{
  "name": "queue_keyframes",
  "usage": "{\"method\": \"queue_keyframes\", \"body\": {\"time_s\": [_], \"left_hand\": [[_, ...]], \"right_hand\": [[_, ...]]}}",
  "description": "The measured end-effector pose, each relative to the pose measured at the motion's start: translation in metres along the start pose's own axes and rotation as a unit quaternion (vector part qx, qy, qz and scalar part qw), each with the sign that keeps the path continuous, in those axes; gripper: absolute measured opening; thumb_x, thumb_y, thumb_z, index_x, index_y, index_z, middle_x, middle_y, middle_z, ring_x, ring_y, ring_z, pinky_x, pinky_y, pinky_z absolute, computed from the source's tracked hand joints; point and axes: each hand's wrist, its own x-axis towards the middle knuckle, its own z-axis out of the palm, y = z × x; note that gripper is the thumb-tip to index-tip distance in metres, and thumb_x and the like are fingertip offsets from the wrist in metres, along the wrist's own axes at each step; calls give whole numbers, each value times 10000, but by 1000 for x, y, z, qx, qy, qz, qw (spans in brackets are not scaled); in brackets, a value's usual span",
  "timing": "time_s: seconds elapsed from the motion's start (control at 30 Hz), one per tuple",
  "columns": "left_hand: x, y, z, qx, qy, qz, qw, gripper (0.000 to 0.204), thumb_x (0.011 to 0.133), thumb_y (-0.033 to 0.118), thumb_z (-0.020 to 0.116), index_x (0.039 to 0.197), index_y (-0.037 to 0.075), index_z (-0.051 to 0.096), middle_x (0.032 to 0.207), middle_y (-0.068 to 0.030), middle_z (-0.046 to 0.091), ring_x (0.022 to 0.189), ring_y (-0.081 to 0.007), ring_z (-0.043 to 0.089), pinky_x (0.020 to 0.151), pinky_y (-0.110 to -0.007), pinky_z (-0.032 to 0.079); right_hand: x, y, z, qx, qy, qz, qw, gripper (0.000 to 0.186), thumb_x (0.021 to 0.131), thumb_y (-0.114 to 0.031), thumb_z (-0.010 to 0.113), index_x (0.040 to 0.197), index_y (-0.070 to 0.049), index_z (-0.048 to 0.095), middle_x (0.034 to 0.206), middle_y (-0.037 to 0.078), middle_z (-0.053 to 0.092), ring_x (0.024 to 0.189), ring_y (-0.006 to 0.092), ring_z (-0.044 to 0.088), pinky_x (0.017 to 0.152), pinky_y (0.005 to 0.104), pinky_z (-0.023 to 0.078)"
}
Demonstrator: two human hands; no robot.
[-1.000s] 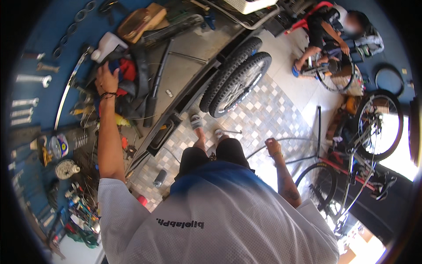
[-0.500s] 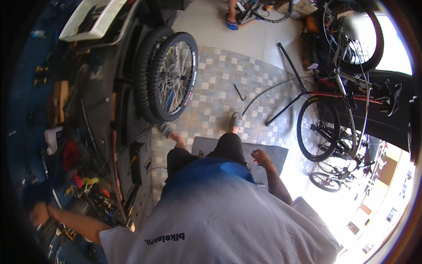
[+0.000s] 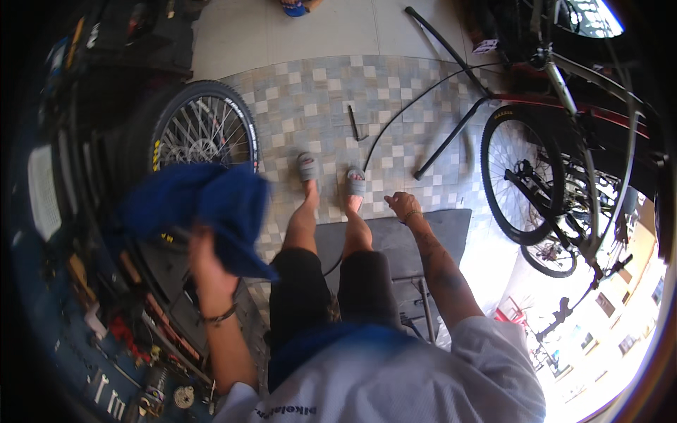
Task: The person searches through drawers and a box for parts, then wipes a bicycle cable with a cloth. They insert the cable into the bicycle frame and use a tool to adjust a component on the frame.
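My left hand (image 3: 212, 270) is raised at the left, closed on a bunched blue cloth (image 3: 194, 204) that hangs over it, blurred and covering part of a knobby-tyred bicycle wheel (image 3: 246, 132) beside the workbench (image 3: 151, 328). The fingertips in the cloth are hidden. My right hand (image 3: 400, 204) hangs beside my right leg with loosely curled, slightly parted fingers and nothing visible in them. Below that hand lies a dark grey mat (image 3: 446, 240), with metal tubes (image 3: 423, 303) nearer my legs.
A bicycle (image 3: 560, 88) hangs on the right near black stand tubes (image 3: 451, 141). A black hose (image 3: 395, 120) and an L-shaped tool (image 3: 356, 127) lie on the checkered floor. Another person's foot in a blue sandal (image 3: 295, 7) shows at the top. Hand tools (image 3: 106, 391) line the lower left.
My left hand has come away from the bench toward the middle, bringing the blue cloth with it. The view has swung, and more of my legs shows.
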Motion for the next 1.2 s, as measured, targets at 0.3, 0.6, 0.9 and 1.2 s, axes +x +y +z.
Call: {"method": "queue_keyframes", "body": {"time_s": [0.3, 0.6, 0.9, 1.2], "left_hand": [[240, -372, 49, -182, -81, -339, 919, 514, 1123, 393, 376, 1482, 46, 498, 1446, -138, 611, 1244, -295, 647, 1077, -454, 516], [266, -356, 54, -171, -27, -392, 903, 410, 973, 148, 657, 1347, 1, 575, 1215, -136, 672, 1018, -256, 696, 859, -408, 600], [166, -312, 86, -176, -57, -310, 933, 129, 1010, 176, 657, 1122, 111, 654, 884, 4, 657, 740, -143, 643, 634, -278, 536], [60, -178, 123, -5, -90, -336, 937, 383, 993, 291, 703, 1246, 3, 689, 984, -111, 739, 785, -193, 712, 677, -348, 592]], "right_hand": [[350, 57, 185, -2, 108, -50, 993, 372, 883, -365, 773, 1139, -122, 652, 1118, 151, 656, 1074, 380, 657, 879, 501, 551], [499, 47, 218, -154, 166, -14, 974, 283, 928, -295, 628, 1116, -83, 632, 1161, 120, 628, 1135, 304, 622, 940, 479, 508], [129, -61, 137, 31, 191, -353, 915, 394, 877, -144, 696, 1207, 15, 553, 1090, 235, 627, 1028, 432, 618, 899, 516, 509], [-112, -198, -117, 10, 211, -310, 927, 475, 790, -150, 720, 1176, 19, 502, 1000, 238, 586, 975, 466, 577, 865, 540, 485]]}}
